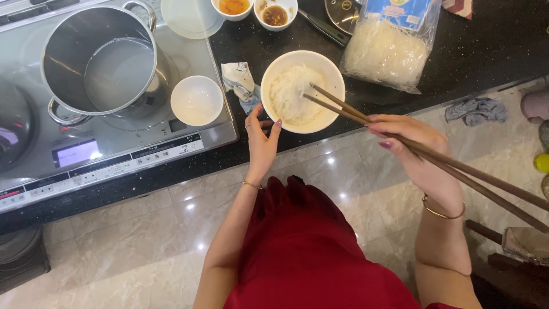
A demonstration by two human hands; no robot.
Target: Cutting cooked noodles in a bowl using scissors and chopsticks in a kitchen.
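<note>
A steel pot (100,63) stands on the cooktop (114,149) at ten o'clock on the black counter (492,40), above pale marble floor. At twelve o'clock sits a white bowl of noodles (302,91). Her right hand (414,151) grips long chopsticks (400,140), tips in the noodles, seemingly loosening them; lifting strands would call for a firmer pinch. Her left hand (262,140), open, steadies the bowl's rim.
</note>
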